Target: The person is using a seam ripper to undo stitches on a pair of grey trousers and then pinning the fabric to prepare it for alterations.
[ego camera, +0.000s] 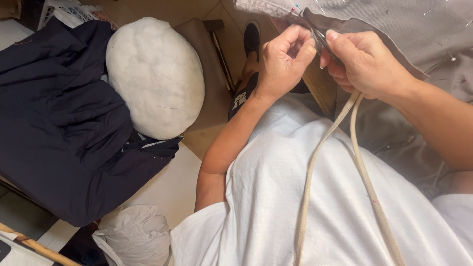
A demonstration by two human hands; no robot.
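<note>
Beige flooring (pixel 217 106) is showing beneath a white padded cushion (pixel 155 76) and dark navy cloth (pixel 59 128). Left hand (pixel 286 59) is curling shut, pinching the grey pinned fabric (pixel 394 24) at its edge. Right hand (pixel 367 64) is gripping a small dark tool (pixel 321 39) — its kind cannot be told — just beside that edge. A cream tape (pixel 340 162) is hanging down across the white shirt (pixel 276 197).

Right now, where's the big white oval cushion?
In the head view the white oval cushion sits upper left of centre, resting against the dark navy garment on its left, apart from the left hand.
</note>
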